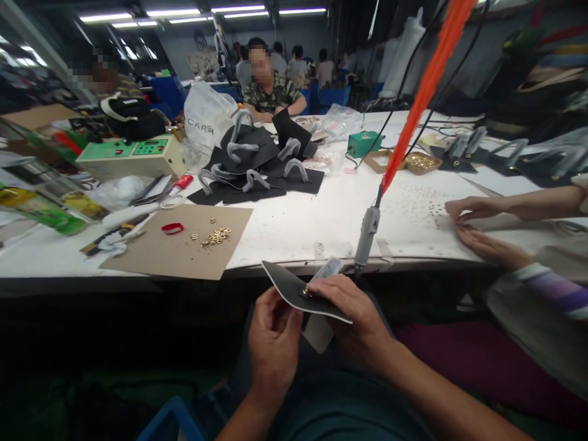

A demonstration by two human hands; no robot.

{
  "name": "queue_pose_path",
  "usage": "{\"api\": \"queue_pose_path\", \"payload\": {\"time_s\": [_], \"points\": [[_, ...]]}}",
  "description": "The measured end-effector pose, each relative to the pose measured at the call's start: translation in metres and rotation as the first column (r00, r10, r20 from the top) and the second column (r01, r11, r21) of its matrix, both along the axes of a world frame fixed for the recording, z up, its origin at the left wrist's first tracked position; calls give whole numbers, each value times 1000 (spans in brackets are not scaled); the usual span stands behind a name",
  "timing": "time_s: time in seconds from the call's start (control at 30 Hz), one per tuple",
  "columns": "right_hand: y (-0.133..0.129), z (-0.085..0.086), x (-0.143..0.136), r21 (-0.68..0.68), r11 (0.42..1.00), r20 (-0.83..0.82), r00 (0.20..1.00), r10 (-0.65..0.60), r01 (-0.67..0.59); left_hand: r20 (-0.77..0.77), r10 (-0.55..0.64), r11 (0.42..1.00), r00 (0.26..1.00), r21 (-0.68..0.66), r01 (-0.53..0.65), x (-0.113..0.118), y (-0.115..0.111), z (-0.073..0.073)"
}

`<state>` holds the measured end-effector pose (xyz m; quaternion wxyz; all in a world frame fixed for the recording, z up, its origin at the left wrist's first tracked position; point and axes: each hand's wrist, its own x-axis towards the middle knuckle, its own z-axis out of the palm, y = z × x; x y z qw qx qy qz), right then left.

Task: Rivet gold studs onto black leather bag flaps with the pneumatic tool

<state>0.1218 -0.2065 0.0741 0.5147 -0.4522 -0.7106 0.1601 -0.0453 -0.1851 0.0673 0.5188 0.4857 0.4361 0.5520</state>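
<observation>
Between my hands, over my lap, is a black panel with a pale edge, tilted and slightly bent. On its face a small gold ring fitting joins a plastic-wrapped handle. My left hand is closed on the panel's left edge, thumb in front, with some fingertips hidden behind it. Across the right part of the panel lies my right hand, gripping it with fingers over the top near the gold fitting. A grey electric screwdriver hangs just beyond, from an orange-covered cord.
Gold rings lie on a brown board at the left. Behind is a pile of black panels with wrapped handles. A co-worker's hands work at the right near small scattered pieces. Another person sits across the white table.
</observation>
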Motion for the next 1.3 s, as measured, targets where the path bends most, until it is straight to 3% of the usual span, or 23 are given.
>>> {"api": "queue_pose_path", "payload": {"time_s": [0.13,0.23,0.33,0.43,0.6,0.7,0.8,0.9,0.97,1.1,1.3], "points": [[-10,1,32,2,989,-48,988,147,-147,-83,32,999,996,18,-30,10,10,9],[-10,8,50,-63,970,-123,966,226,-235,-350,82,979,933,205,-9,7,18,17],[-5,15,57,-123,950,-194,946,259,-286,-518,66,926,853,350,141,3,21,27],[-1,15,53,-230,929,-294,931,218,-290,-516,-77,917,853,299,263,4,22,34],[7,5,42,-434,889,-323,946,-2,-146,-586,-86,980,806,97,175,8,27,30],[22,2,42,-569,805,-350,935,-53,-167,-573,-155,987,805,-47,156,11,46,25],[53,2,48,-675,726,-295,950,-102,-132,-474,-247,969,845,-130,210,19,83,17],[96,0,52,-767,637,-61,978,-202,84,-386,-311,946,868,-216,243,32,131,2],[123,-5,52,-787,585,62,969,-240,195,-406,-323,937,855,-262,230,41,159,-8],[155,-19,49,-771,562,172,947,-271,301,-483,-317,940,816,-275,203,52,191,-22],[160,-29,47,-709,597,249,926,-285,375,-579,-322,946,749,-238,222,53,199,-27]]}}
